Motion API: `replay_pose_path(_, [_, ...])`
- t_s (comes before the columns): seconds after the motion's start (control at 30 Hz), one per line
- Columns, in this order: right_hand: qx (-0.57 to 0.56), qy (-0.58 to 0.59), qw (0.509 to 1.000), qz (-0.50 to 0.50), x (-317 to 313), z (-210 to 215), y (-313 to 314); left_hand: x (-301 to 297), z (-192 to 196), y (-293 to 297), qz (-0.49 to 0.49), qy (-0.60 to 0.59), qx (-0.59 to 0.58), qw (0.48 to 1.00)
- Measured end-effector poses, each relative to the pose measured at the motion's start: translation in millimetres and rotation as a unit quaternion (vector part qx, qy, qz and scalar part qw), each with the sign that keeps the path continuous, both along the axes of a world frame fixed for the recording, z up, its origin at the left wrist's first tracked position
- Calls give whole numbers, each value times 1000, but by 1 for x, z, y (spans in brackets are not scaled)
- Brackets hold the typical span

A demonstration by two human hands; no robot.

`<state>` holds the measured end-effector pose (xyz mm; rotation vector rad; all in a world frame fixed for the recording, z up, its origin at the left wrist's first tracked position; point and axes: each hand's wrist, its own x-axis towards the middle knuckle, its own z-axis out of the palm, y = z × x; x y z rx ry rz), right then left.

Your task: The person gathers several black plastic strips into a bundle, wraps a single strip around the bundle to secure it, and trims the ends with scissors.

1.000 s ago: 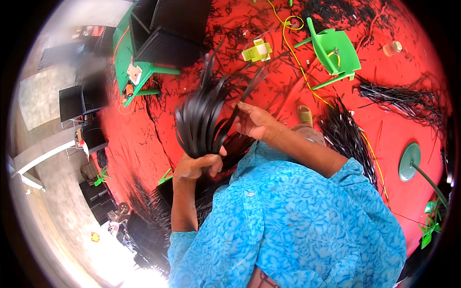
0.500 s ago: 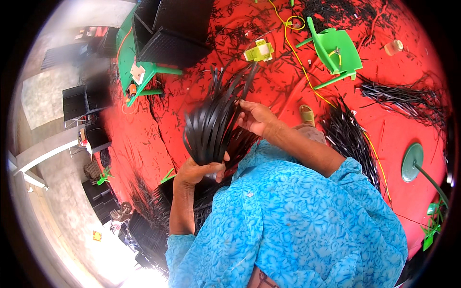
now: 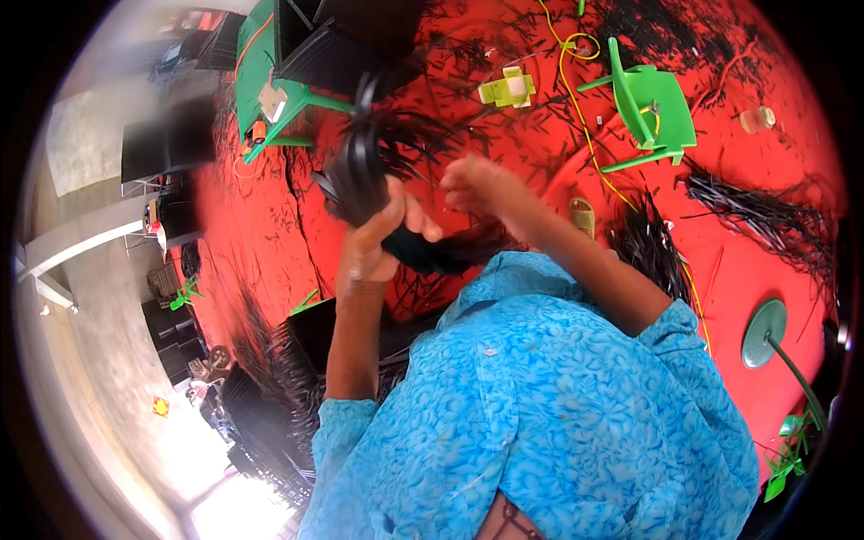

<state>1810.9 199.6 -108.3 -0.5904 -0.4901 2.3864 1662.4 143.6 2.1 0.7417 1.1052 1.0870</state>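
Note:
A bundle of flat black strips [image 3: 358, 171] is bent over in my left hand [image 3: 376, 236], whose fingers are wrapped round it. Its loose ends fan out, blurred, above the hand, and more dark strands trail off to the right below it. To the right of the bundle, apart from it, is my right hand [image 3: 477, 186]. Motion smears its fingers, so I cannot make out whether they hold a strip.
A green table [image 3: 306, 99] carries a black woven piece [image 3: 351, 45] at the upper left. A green chair [image 3: 652, 108], a yellow cord [image 3: 576, 108] and heaps of black strips [image 3: 765, 216] lie about the red floor covering [image 3: 558, 162].
My left hand has risen with the bundle, which has gone from spread upright to bent over. My right hand has come away from the strips and moved slightly up and right.

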Motion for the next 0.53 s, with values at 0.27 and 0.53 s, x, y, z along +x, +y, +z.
replay_pose_path(0.27, [537,-134,815,173,3,69,-6,25,8,1,9,-154,140,978])
replay_pose_path(0.53, [401,50,878,257,-4,79,-21,25,37,-1,-55,-270,164,947])
